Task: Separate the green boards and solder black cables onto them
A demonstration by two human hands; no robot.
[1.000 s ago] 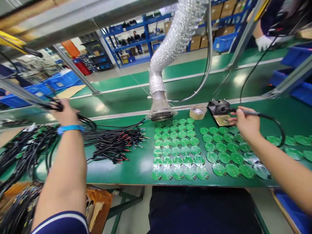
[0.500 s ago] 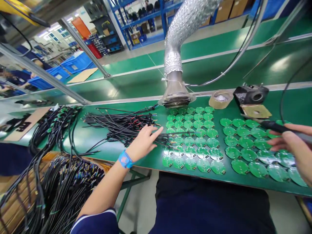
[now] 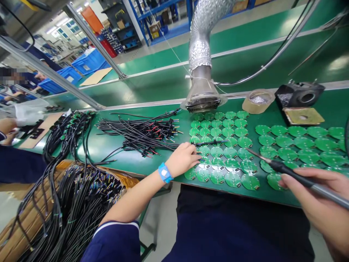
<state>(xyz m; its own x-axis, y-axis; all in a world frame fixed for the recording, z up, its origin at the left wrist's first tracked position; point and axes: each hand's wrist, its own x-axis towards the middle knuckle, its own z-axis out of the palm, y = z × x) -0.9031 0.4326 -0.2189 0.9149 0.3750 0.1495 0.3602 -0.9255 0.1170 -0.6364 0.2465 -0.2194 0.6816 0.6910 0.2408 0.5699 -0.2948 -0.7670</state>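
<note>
My left hand (image 3: pixel 184 159), with a blue band at the wrist, is closed on a black cable whose coloured wire ends (image 3: pixel 201 158) stick out past the fingertips. It rests at the left edge of the rows of round green circuit boards (image 3: pixel 217 163). Another black cable (image 3: pixel 211 143) lies across these boards just beyond the hand. My right hand (image 3: pixel 319 185) is wrapped around a soldering iron (image 3: pixel 289 170), its tip pointing left over the gap between the two groups of boards. Behind my left hand lies a pile of black cables (image 3: pixel 136 133) with stripped ends.
A fume extraction hose (image 3: pixel 201 54) hangs over the boards. Behind them stand a round container (image 3: pixel 258 102) and a black soldering iron holder (image 3: pixel 298 95) with a yellow sponge (image 3: pixel 303 116). A box of cables (image 3: pixel 81 196) stands at left, near a co-worker's hand (image 3: pixel 7 127).
My left hand has moved right and closed on a cable beside the boards. My right hand has brought the soldering iron away from its holder, toward me and to the left.
</note>
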